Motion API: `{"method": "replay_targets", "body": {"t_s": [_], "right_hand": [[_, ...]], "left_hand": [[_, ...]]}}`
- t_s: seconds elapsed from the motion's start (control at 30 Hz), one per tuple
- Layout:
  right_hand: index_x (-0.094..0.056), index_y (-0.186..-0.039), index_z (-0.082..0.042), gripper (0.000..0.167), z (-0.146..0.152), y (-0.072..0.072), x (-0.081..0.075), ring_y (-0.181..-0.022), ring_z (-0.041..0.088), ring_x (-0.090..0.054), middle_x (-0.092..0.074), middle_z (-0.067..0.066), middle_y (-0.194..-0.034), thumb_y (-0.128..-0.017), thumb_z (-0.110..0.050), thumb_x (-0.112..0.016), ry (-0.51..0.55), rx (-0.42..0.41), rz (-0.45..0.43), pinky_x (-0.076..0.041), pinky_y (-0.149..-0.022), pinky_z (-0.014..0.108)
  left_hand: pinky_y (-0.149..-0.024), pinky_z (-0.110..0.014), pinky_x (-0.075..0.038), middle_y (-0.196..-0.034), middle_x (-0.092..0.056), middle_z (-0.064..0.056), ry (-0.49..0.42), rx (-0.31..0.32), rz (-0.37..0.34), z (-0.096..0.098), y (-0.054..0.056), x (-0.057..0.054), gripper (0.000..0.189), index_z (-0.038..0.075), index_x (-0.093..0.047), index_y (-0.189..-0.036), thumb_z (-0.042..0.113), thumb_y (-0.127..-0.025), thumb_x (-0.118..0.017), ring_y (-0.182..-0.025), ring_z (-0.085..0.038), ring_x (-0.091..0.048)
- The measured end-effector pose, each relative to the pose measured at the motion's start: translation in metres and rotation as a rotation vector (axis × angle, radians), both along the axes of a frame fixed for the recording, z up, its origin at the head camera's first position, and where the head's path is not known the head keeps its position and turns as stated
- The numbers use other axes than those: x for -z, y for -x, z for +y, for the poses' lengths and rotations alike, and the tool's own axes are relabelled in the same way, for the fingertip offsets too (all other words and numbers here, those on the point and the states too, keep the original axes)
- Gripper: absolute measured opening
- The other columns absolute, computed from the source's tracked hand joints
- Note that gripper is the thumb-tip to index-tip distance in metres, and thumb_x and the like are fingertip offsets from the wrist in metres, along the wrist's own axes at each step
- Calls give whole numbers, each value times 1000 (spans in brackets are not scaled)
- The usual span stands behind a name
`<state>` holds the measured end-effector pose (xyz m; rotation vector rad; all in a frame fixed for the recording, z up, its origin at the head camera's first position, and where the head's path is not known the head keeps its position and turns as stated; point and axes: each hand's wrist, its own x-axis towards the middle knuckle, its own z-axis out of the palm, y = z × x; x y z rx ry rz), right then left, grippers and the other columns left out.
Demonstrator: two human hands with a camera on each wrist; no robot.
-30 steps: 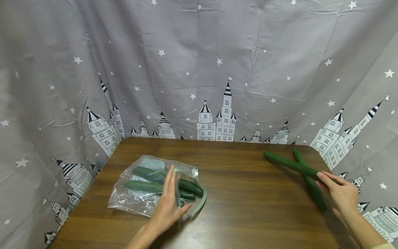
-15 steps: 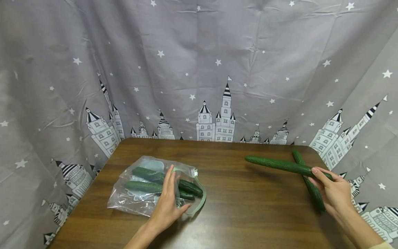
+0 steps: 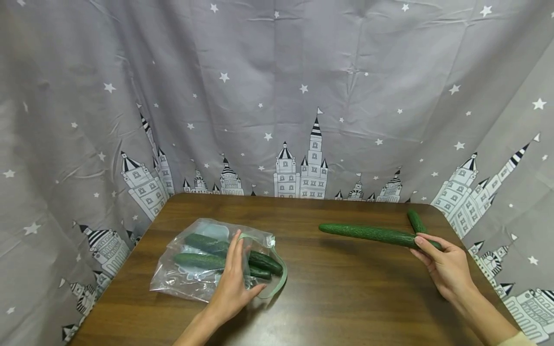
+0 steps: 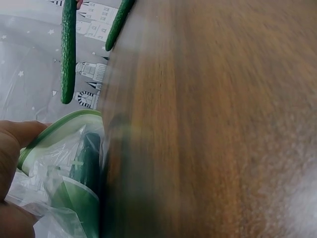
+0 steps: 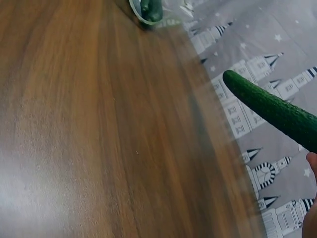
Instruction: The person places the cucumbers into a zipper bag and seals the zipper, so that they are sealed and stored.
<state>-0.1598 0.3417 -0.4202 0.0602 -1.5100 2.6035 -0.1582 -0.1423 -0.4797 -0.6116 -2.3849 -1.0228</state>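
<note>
My right hand (image 3: 450,266) pinches a long green cucumber (image 3: 363,232) near one end, thumb on the near side, and holds it raised over the table's right half. Its free tip points left; the right wrist view shows this cucumber (image 5: 270,106) too. On the left lies a clear zip bag (image 3: 170,281) with a pale green rim (image 3: 283,276) and several cucumbers (image 3: 199,260) inside. My left hand (image 3: 231,290) is at the bag's mouth, fingers straight and thumb spread apart. In the left wrist view its fingers (image 4: 25,131) touch the rim, and the mouth gapes.
Another cucumber (image 3: 415,222) lies at the table's back right, partly hidden behind the right hand and the held cucumber. The brown wooden table (image 3: 303,307) ends at a grey curtain (image 3: 346,96) printed with castles and stars.
The right hand has lifted the cucumber off the other one it crossed and carried it left toward the bag, turning it more level. The left hand and bag have stayed put.
</note>
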Motion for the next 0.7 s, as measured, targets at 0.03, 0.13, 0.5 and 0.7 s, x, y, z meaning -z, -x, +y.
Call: {"method": "replay_targets", "body": {"t_s": [0.03,0.13,0.5,0.7], "right_hand": [[-78,-110,2,24,-2,0,1,-97,22,-74,-65,8,-115,-100,12,-58,-18,0,-2,-58,-89,30],[-78,-111,2,23,-9,2,2,-99,19,-73,-62,5,-119,-100,11,-60,-61,-1,-2,-59,-89,30],[-77,-112,1,22,-31,3,9,-101,17,-72,-70,5,-116,-102,8,-58,-144,-96,4,-58,-91,29],[-75,-116,3,24,-40,1,13,-104,19,-72,-74,7,-116,-103,8,-56,-144,-151,16,-58,-91,31]], "left_hand": [[-109,-57,-40,-168,-11,-25,-2,0,-5,0,0,0,143,-3,-11,-162,4,-52,-103,-144,-48,-31],[-107,-57,-42,-167,-11,-26,-3,-2,-11,1,1,0,144,-3,-10,-162,3,-52,-103,-143,-49,-34],[-107,-55,-43,-170,-6,-19,-23,-11,-51,0,2,0,144,-2,-8,-163,2,-54,-102,-143,-49,-35],[-106,-55,-44,-168,-9,-24,-13,-13,-47,1,1,-2,146,-1,-7,-164,3,-54,-103,-142,-49,-35]]}}
